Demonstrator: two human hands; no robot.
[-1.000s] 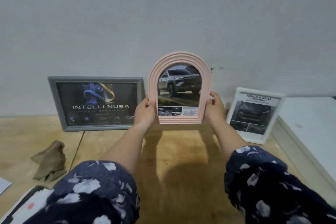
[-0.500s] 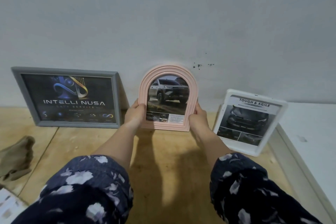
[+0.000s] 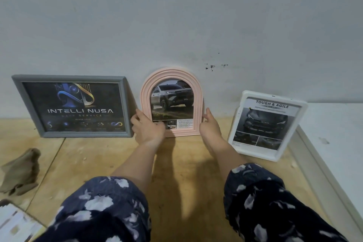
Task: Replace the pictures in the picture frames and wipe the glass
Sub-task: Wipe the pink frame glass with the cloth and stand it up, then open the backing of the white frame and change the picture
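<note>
On the far left a crumpled brown cloth (image 3: 20, 171) lies on the wooden tabletop (image 3: 176, 179), and behind it a grey frame (image 3: 71, 106) leans on the wall (image 3: 176, 25). I judge the step in hand is setting the pink arched frame (image 3: 171, 102) down between the grey one and the white frame (image 3: 267, 124) on the right. It stands upright at the wall with its bottom edge at or on the wood; I cannot tell whether it already bears its own weight. To do this well I would make sure the base sits flat, lean the top against the wall, then loosen one side at a time and watch for sliding.

My left hand (image 3: 148, 128) reaches forward, thumb up along the frame's left edge, fingers curled over its lower left corner and part of the picture, gripping it. My right hand (image 3: 211, 126) mirrors it on the right edge, thumb raised against the rim, fingers hidden behind the frame, apparently holding it too. Both forearms stretch straight out from dark flowered sleeves (image 3: 271, 206), wrists low near the tabletop.
</note>
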